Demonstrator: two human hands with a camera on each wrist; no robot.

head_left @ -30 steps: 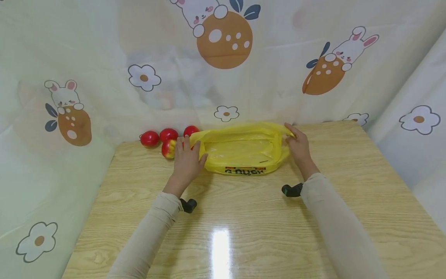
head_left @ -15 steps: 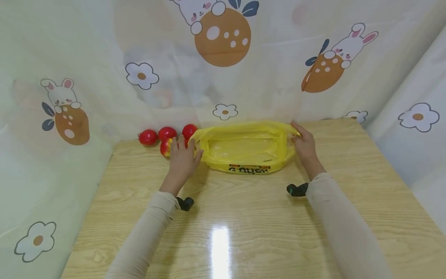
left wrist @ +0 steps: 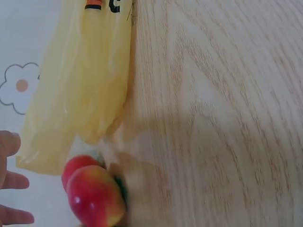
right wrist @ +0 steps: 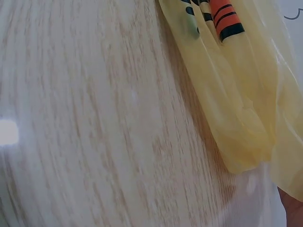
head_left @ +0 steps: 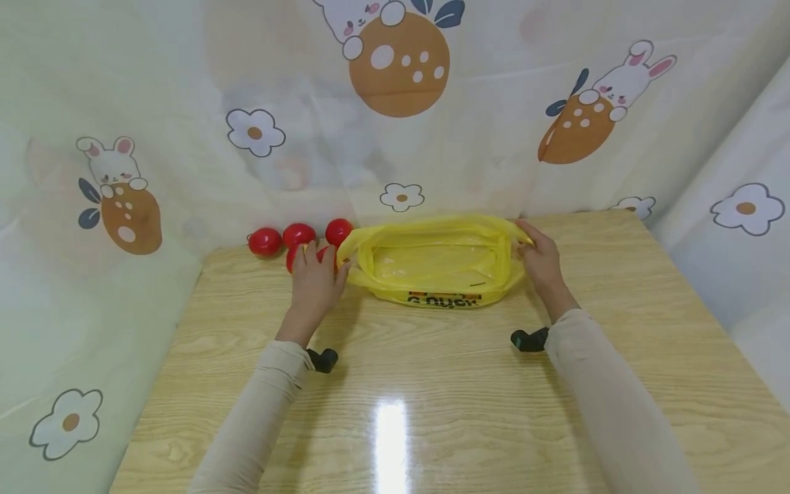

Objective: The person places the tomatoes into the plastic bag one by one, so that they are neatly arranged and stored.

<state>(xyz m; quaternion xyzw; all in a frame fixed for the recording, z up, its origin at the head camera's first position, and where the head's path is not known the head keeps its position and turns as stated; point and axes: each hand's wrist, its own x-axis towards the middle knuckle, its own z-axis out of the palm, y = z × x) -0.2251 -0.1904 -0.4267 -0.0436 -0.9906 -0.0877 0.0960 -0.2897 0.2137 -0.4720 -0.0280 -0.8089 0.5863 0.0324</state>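
Note:
A yellow plastic bag (head_left: pixel 435 280) with black lettering lies with its mouth spread wide at the back of the table. At its right end, my right hand (head_left: pixel 543 264) pinches the bag's edge. My left hand (head_left: pixel 313 291) is off the bag's left end, its fingers reaching over red fruits. Those fingers (left wrist: pixel 14 180) look extended and apart from the bag in the left wrist view, where a red-yellow fruit (left wrist: pixel 94 196) lies close by. Below the hand, one red fruit (head_left: pixel 293 259) is partly hidden. In the right wrist view only a sliver of the hand shows behind the bag.
More red fruits stand along the back left: one at the far left (head_left: pixel 265 243), another beside it (head_left: pixel 299 234), and one near the bag (head_left: pixel 339 232). A patterned curtain (head_left: pixel 481 137) hangs right behind the wooden table (head_left: pixel 457 412).
My left hand has come away from the bag's left end and moved left over the fruits. My right hand has shifted slightly right, drawing the bag along with it.

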